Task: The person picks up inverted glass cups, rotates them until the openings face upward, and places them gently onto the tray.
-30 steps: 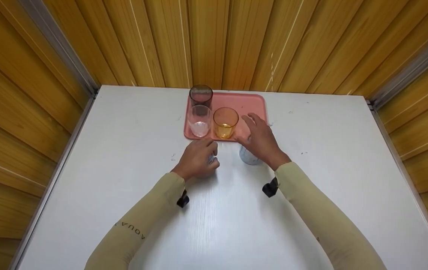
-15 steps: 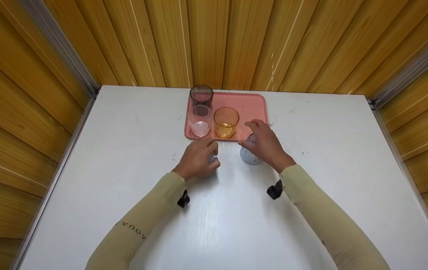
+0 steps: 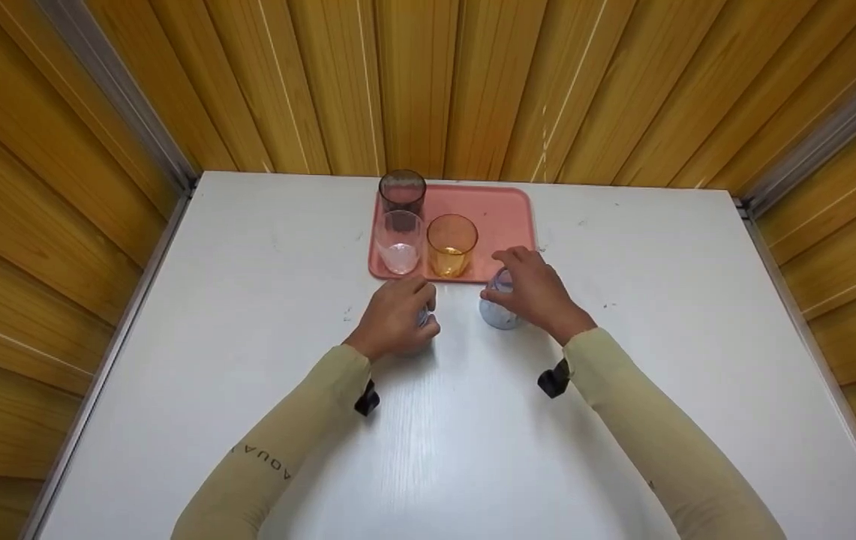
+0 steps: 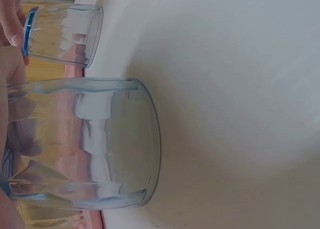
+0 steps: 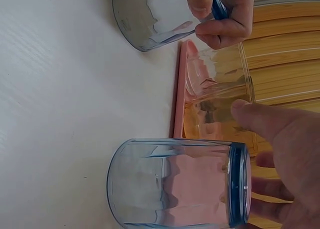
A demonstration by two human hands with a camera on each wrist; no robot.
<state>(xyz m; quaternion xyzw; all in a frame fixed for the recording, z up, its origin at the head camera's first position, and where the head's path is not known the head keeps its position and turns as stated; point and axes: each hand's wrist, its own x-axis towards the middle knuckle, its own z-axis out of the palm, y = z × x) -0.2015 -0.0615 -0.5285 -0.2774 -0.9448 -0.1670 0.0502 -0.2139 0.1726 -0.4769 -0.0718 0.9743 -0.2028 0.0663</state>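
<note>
My left hand (image 3: pixel 395 315) grips the thick base of an upside-down, clear blue-tinted drinking glass (image 4: pixel 90 144), which it mostly covers in the head view. Its rim looks to be down at the white table. A matching glass (image 5: pixel 185 184), also upside down, stands to the right, just in front of the pink tray (image 3: pixel 499 196). Around its blue base hovers my right hand (image 3: pixel 540 292), the thumb on the left side and the fingers behind. In the right wrist view that thumb (image 5: pixel 250 114) stays apart from the glass; finger contact behind the base is unclear.
On the tray's left half stand a dark smoky glass (image 3: pixel 402 191), a clear glass (image 3: pixel 400 251) and an amber glass (image 3: pixel 452 251), close together. Wood-patterned panels (image 3: pixel 420 90) rise behind the table (image 3: pixel 285 247) and on both sides.
The right hand has drawn back from over the tray and lowered toward the right-hand glass, its thumb and fingers coming nearer together. The left hand keeps its place.
</note>
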